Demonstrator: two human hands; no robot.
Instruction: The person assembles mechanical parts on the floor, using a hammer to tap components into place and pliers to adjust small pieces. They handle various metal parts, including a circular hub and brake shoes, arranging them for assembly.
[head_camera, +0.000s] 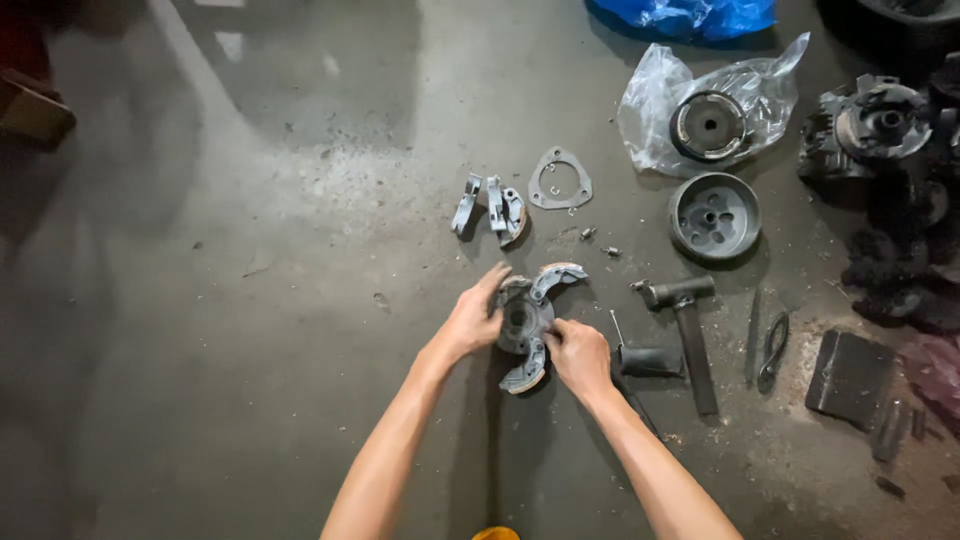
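A grey metal clutch assembly (524, 318) with curved shoes lies on the concrete floor at centre. One shoe (556, 277) sticks out at its upper right, another (526, 374) at the bottom. My left hand (474, 320) rests against the assembly's left side, fingers stretched up along it. My right hand (577, 355) grips its right edge with the fingertips pinched at the plate. Three loose clutch shoes (490, 207) stand just beyond, beside a flat triangular plate (560, 182).
A round clutch drum (714, 217) sits to the right, another round part (708, 126) in a clear plastic bag behind it. A T-shaped wrench (688, 325), a socket (650, 359), small bolts (598, 242) and dark engine parts (880, 130) lie at right. Blue plastic (690, 15) at top.
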